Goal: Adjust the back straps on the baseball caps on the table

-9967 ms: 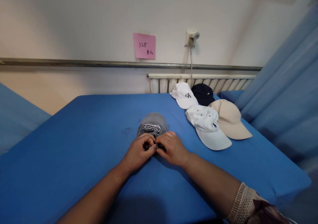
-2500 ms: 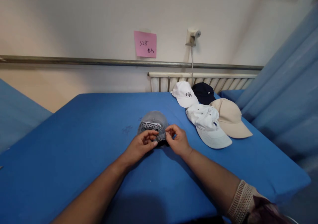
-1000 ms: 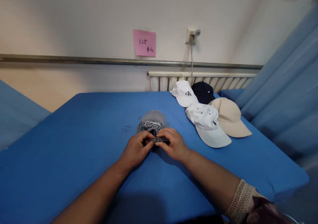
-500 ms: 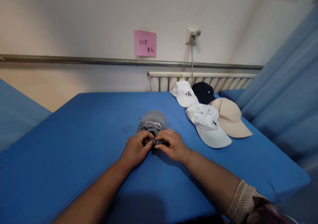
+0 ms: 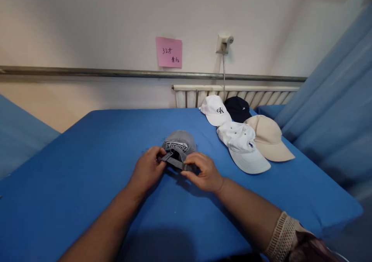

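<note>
So my left hand (image 5: 147,169) is pinching one end of the strap (image 5: 174,162) on this gray cap (image 5: 183,138), and my right hand (image 5: 205,173) has the other end clamped between thumb and finger. Cap's dome is just beyond my fingertips; a pale cap (image 5: 241,138) sits right of my right fingers, touching a beige cap (image 5: 265,132).

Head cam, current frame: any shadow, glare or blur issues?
Head view: muted light, no strong glare; head view: dark shadow on the blue sheet at bottom centre, a smaller one below the gray cap; head view: gray cap's lettering soft, rear white cap's logo crisper.
</note>
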Demonstrator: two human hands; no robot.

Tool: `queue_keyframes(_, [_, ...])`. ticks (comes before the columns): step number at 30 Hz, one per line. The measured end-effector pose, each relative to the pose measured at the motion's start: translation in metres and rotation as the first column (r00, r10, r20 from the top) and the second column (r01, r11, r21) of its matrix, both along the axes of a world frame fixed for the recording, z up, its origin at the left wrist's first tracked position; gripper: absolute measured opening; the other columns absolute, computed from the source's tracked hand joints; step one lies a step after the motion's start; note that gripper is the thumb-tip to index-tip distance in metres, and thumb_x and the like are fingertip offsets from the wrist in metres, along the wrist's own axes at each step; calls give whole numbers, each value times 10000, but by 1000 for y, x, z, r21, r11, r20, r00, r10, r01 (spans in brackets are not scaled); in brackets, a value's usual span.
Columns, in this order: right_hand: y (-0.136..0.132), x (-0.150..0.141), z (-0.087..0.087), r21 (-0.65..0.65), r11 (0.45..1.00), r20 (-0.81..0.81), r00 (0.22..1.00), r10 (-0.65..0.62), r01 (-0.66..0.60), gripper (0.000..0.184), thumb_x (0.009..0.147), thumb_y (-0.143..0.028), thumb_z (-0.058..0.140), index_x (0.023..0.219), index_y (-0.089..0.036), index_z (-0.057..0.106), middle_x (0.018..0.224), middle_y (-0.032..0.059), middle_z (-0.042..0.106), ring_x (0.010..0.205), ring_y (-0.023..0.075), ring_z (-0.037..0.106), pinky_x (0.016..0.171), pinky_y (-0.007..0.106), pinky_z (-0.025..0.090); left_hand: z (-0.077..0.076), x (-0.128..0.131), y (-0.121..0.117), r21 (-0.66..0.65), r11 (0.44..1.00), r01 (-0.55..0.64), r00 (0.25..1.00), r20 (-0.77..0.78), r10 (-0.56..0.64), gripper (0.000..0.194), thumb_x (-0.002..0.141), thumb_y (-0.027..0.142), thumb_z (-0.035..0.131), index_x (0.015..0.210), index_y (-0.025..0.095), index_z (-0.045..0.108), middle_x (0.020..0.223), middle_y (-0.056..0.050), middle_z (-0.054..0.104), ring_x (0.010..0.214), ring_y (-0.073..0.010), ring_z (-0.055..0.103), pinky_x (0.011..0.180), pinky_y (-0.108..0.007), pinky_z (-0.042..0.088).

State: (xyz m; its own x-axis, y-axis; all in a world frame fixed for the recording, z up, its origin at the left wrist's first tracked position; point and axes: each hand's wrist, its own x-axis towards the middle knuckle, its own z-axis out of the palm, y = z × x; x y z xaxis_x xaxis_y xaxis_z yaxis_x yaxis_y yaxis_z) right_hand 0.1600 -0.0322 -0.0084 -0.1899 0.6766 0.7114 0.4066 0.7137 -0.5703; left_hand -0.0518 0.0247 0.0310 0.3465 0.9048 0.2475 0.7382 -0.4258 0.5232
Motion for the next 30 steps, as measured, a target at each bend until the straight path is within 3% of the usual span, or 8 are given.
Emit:
queue_keyframes(2, [-4,-1,4,1,997,88,993,73,-74,205,863,-362,642,995,-211,603,935,74,689,847,197,644,786,341,510,8,-8,1,-195,970,148,988,64,-138,151,695,207,558,833,205,617,764,-14,654,674,-185,605,625,-287,473])
queue_keyframes(4, [-7,-2,6,-29,988,166,973,157,-155,211,869,-400,625,970,-216,606,890,61,692,799,192,646,750,327,508,15,-18,4,-385,871,306,951,169,-260,178,681,223,581,846,206,646,764,-7,670,662,-169,612,618,-272,487])
queue_keyframes(6, [-9,-2,6,-85,972,195,953,231,-218,226,870,-427,615,952,-217,611,826,41,688,721,174,641,703,301,502,18,-27,7,-473,802,364,926,279,-256,182,694,256,607,857,202,666,766,-20,686,669,-168,625,622,-274,502])
queue_keyframes(9, [-9,-2,2,-161,963,151,959,239,-214,198,895,-407,580,927,-216,624,760,20,676,657,149,630,672,270,489,12,-31,12,-379,899,220,927,369,-72,154,725,302,626,827,191,662,761,-41,696,650,-172,628,600,-282,507])
queue_keyframes(13, [-2,-1,-6,-178,984,99,994,47,-29,174,932,-303,518,848,-212,640,762,24,676,699,150,627,671,261,473,-9,-19,14,-124,992,-18,948,314,56,250,772,395,637,898,183,672,770,-39,696,666,-186,635,615,-293,507])
queue_keyframes(20, [12,1,-20,-267,959,-12,995,-98,91,136,900,-250,548,831,-208,658,721,-3,673,657,139,617,637,246,469,-26,-6,10,-170,950,263,948,-139,-287,214,769,320,657,943,208,711,906,-74,720,810,-239,662,717,-322,481])
queue_keyframes(24, [14,0,-25,-303,950,-48,995,-87,68,145,891,-263,550,812,-208,659,709,-11,668,644,134,610,619,239,471,-25,-1,7,-117,959,260,913,-293,-283,84,775,235,612,817,209,678,837,-80,688,756,-238,637,667,-313,439])
queue_keyframes(30, [20,2,-33,-402,915,-126,987,-99,40,174,886,-305,539,812,-201,658,661,-17,659,588,128,608,567,229,479,-19,7,2,-54,977,204,936,-281,-211,33,711,178,604,730,204,606,722,-54,640,627,-208,593,564,-288,378])
